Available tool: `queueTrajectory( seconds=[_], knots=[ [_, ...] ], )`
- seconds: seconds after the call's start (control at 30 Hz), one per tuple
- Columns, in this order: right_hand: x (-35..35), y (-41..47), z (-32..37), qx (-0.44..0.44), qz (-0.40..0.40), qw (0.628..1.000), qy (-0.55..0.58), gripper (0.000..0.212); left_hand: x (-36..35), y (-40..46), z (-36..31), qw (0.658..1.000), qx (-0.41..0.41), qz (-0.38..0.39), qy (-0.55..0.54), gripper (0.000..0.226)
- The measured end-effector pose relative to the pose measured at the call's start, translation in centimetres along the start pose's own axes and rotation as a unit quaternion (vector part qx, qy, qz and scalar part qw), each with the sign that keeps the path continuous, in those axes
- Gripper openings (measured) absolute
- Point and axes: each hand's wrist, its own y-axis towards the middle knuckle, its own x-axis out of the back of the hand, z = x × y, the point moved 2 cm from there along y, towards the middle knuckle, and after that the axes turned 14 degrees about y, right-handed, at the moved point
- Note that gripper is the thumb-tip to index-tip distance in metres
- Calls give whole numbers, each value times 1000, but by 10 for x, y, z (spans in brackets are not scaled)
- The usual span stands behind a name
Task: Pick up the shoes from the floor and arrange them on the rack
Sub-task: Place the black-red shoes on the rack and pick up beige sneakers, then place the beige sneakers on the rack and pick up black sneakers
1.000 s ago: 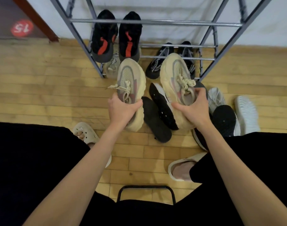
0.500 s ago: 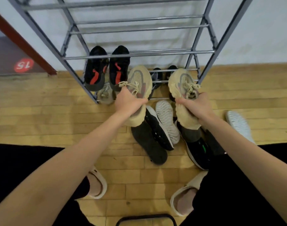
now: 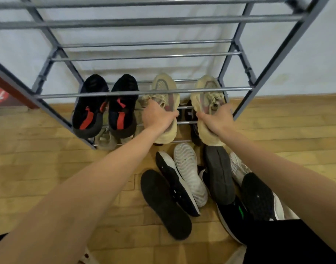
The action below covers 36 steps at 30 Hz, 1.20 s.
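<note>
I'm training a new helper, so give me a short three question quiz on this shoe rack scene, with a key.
1. True or false: the left hand and right hand each grip one beige sneaker.
2. Multiple choice: the black and red sneakers sit A) on the floor, B) on the rack left of the beige sneakers, C) in the right hand.
3. Fill in: the shoes still to be picked up lie on the wooden ____.

Key: 1 true; 2 B; 3 floor.

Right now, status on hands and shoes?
Left hand grips left beige sneaker; right hand grips right beige sneaker. Toes over rack shelf. Nothing blocking.
</note>
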Motion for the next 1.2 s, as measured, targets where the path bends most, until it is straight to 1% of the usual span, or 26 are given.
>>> queueTrajectory(
  seconds=[0.13, 0.2, 0.27, 0.4, 0.47, 0.57, 0.7, 0.77, 0.87, 0.93, 1.0, 1.07, 1.13, 1.2],
  knots=[
    [-15, 31, -2, -7, -41, 999, -27, 88, -20, 19, -12, 999, 25, -25, -23, 70],
    [-23, 45, -3, -12, -39, 999, 0, 89, -28, 28, -14, 998, 28, -36, -37, 72],
    [-31, 56, -6, -21, -33, 999, 27, 90, -34, 33, -12, 998, 22, -29, -50, 71],
    [-42, 68, -19, -61, -32, 996, 56, 75, -42, 36, 4, 1000, -2, -8, -21, 65],
    [-44, 69, -23, -64, -31, 994, 82, 65, -42, 35, 13, 1000, -27, -1, -14, 63],
    [-42, 59, -27, -47, -29, 995, 79, 57, -41, 27, 24, 997, -60, 26, -35, 65],
    [-37, 21, -39, -9, -25, 996, 88, 58, -40, 3, 42, 995, -88, 24, -46, 46],
    [-32, 0, -44, 23, -23, 996, 78, 57, -40, -11, 50, 994, -91, 15, -53, 44],
    [-23, -28, -53, 72, -16, 996, 45, 47, -43, -30, 63, 995, -80, 18, -57, 47],
    [-17, -44, -61, 91, -9, 996, 18, 39, -45, -42, 69, 996, -70, 18, -56, 40],
    [-13, -57, -73, 90, 9, 996, -3, 36, -46, -56, 77, 997, -60, 18, -49, 36],
    [-10, -68, -90, 85, 40, 995, -44, 37, -51, -71, 89, 997, -49, 35, -43, 37],
    [-7, -77, -113, 78, 92, 985, -122, 39, -59, -87, 106, 997, -33, 64, -29, 36],
    [-6, -85, -139, 50, 165, 969, -178, 38, -71, -102, 127, 995, 6, 97, 4, 37]
  ],
)
